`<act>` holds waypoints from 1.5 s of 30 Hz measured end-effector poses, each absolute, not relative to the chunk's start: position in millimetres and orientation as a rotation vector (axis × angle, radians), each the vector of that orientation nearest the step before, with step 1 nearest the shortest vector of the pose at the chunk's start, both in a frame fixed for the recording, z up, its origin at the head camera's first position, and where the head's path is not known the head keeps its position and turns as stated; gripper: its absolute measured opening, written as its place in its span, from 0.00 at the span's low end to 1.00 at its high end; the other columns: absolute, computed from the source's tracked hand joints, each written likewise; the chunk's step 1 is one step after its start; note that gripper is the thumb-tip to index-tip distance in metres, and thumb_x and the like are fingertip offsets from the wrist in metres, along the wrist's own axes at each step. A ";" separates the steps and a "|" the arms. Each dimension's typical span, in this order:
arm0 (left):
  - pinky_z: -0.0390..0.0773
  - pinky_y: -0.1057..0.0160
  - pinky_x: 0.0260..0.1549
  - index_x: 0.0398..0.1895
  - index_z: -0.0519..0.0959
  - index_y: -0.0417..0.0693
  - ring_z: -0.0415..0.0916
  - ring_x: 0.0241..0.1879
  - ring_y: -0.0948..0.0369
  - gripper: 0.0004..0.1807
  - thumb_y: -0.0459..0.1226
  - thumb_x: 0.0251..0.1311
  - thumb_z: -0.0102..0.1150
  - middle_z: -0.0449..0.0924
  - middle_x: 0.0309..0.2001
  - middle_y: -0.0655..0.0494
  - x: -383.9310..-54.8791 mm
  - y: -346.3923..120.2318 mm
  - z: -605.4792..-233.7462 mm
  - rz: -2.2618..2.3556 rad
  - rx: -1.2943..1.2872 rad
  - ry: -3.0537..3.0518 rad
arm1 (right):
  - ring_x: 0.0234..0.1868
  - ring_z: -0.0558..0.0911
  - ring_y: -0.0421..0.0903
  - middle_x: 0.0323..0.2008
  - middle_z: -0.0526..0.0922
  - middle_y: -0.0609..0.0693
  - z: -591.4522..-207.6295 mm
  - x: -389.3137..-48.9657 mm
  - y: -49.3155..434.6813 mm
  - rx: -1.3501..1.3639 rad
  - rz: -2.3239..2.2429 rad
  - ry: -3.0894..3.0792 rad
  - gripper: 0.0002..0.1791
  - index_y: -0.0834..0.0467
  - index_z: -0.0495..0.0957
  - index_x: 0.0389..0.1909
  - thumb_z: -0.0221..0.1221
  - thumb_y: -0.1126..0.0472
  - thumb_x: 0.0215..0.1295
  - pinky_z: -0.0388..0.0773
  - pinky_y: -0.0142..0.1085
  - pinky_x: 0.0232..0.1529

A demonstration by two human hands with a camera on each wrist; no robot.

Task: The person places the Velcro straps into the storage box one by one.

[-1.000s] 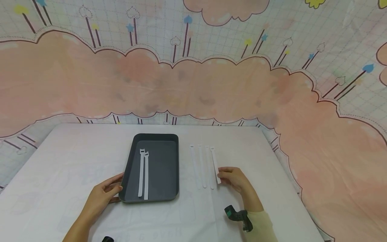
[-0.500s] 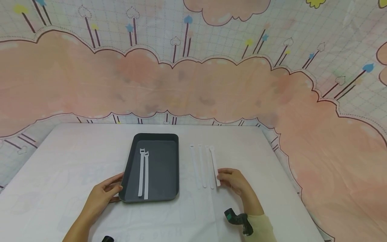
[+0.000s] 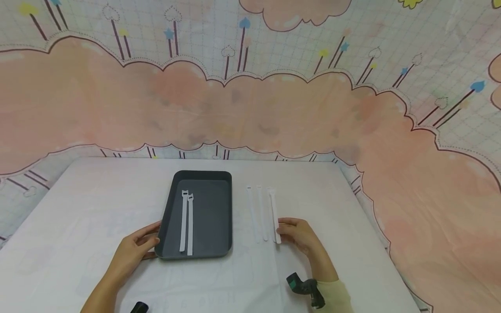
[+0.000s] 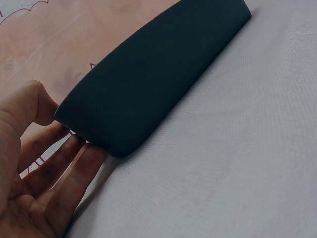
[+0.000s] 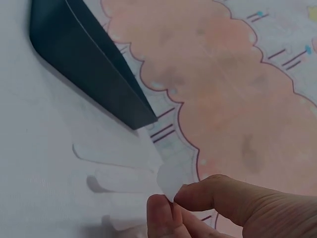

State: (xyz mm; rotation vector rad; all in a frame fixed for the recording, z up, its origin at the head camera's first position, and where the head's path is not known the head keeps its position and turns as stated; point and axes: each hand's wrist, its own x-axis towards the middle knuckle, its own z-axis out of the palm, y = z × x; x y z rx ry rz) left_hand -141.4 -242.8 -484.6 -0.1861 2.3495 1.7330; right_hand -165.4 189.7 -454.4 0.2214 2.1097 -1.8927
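Note:
In the head view a dark grey tray [image 3: 213, 213] lies on the white table. My left hand [image 3: 131, 256] grips its near-left corner; the left wrist view shows the thumb at the rim and fingers against the outer side. Two white cable straps with slotted heads [image 3: 183, 226] lie side by side in the tray. Right of it, my right hand [image 3: 301, 234] pinches another white strap [image 3: 274, 213] near its lower end, between thumb and fingers. The strap's rounded tip [image 5: 170, 181] shows in the right wrist view. It overlaps a strap on the table, largely covering it from the head camera.
More white straps [image 3: 262, 215] lie in a row between tray and right hand, hard to make out against the white table [image 3: 98, 195]. A patterned cloth backdrop [image 3: 235, 117] hangs behind the table. A black wrist camera [image 3: 305, 287] sits on the right forearm.
My right hand has shifted slightly left with the strap, which now overlaps the neighbouring one on the table. The left hand and tray have stayed in place.

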 end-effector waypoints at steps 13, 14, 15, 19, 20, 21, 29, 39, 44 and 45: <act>0.85 0.64 0.39 0.72 0.63 0.38 0.75 0.42 0.82 0.30 0.36 0.69 0.55 0.63 0.70 0.36 -141.4 -243.8 -490.1 1.754 -0.164 2.348 | 0.35 0.83 0.41 0.46 0.83 0.68 -460.3 -168.5 165.0 0.120 -1.914 2.076 0.27 0.80 0.69 0.58 0.60 0.73 0.58 0.83 0.32 0.40; 0.85 0.64 0.38 0.72 0.63 0.38 0.75 0.42 0.82 0.30 0.36 0.69 0.55 0.63 0.70 0.36 -141.1 -243.9 -490.4 1.755 -0.161 2.351 | 0.35 0.83 0.41 0.46 0.84 0.67 -460.3 -169.0 162.9 0.117 -1.918 2.075 0.27 0.80 0.69 0.58 0.61 0.73 0.58 0.83 0.32 0.39; 0.85 0.64 0.38 0.72 0.63 0.38 0.75 0.42 0.82 0.30 0.36 0.69 0.55 0.63 0.70 0.36 -141.0 -244.0 -490.8 1.758 -0.158 2.354 | 0.34 0.83 0.41 0.46 0.84 0.67 -460.1 -169.5 161.0 0.118 -1.922 2.070 0.26 0.80 0.69 0.58 0.61 0.73 0.58 0.84 0.32 0.39; 0.85 0.64 0.38 0.72 0.63 0.38 0.75 0.42 0.81 0.30 0.36 0.69 0.56 0.64 0.70 0.36 -140.9 -244.3 -491.6 1.770 -0.150 2.357 | 0.32 0.83 0.41 0.44 0.85 0.65 -459.3 -170.8 153.9 0.123 -1.933 2.050 0.26 0.79 0.70 0.57 0.60 0.74 0.58 0.84 0.32 0.37; 0.85 0.64 0.38 0.72 0.63 0.38 0.75 0.42 0.81 0.30 0.36 0.69 0.56 0.64 0.70 0.36 -141.0 -244.3 -491.7 1.773 -0.147 2.358 | 0.31 0.82 0.41 0.43 0.85 0.64 -459.4 -171.3 152.3 0.125 -1.936 2.043 0.26 0.79 0.70 0.57 0.60 0.74 0.58 0.83 0.32 0.37; 0.85 0.64 0.38 0.72 0.63 0.38 0.75 0.43 0.81 0.30 0.36 0.69 0.56 0.64 0.70 0.36 -141.1 -244.4 -491.8 1.774 -0.143 2.359 | 0.31 0.82 0.40 0.42 0.85 0.63 -459.3 -171.7 150.7 0.128 -1.938 2.035 0.26 0.79 0.70 0.57 0.60 0.74 0.57 0.83 0.31 0.36; 0.85 0.63 0.38 0.72 0.63 0.37 0.75 0.42 0.81 0.30 0.36 0.68 0.56 0.65 0.69 0.35 -141.3 -243.9 -492.2 1.779 -0.135 2.360 | 0.31 0.82 0.40 0.38 0.86 0.55 -455.3 -175.8 137.9 0.116 -1.907 2.013 0.24 0.76 0.72 0.56 0.62 0.74 0.58 0.84 0.31 0.37; 0.85 0.64 0.38 0.72 0.63 0.37 0.76 0.42 0.81 0.30 0.35 0.68 0.55 0.66 0.68 0.34 -141.6 -243.8 -490.7 1.779 -0.142 2.361 | 0.33 0.84 0.43 0.40 0.86 0.58 -445.6 -180.9 124.8 0.065 -1.853 2.009 0.23 0.74 0.72 0.56 0.63 0.72 0.59 0.85 0.36 0.42; 0.85 0.64 0.38 0.72 0.63 0.37 0.76 0.42 0.81 0.30 0.35 0.68 0.55 0.66 0.68 0.34 -141.9 -243.9 -490.3 1.773 -0.145 2.361 | 0.31 0.83 0.41 0.36 0.86 0.54 -442.4 -181.2 116.3 0.036 -1.856 1.980 0.22 0.75 0.72 0.56 0.62 0.74 0.59 0.86 0.36 0.40; 0.85 0.64 0.38 0.72 0.63 0.37 0.76 0.42 0.81 0.30 0.34 0.68 0.55 0.66 0.68 0.34 -142.0 -244.0 -490.1 1.775 -0.143 2.360 | 0.31 0.83 0.41 0.36 0.86 0.54 -442.1 -181.1 114.2 0.030 -1.857 1.972 0.22 0.75 0.72 0.55 0.62 0.74 0.59 0.86 0.35 0.39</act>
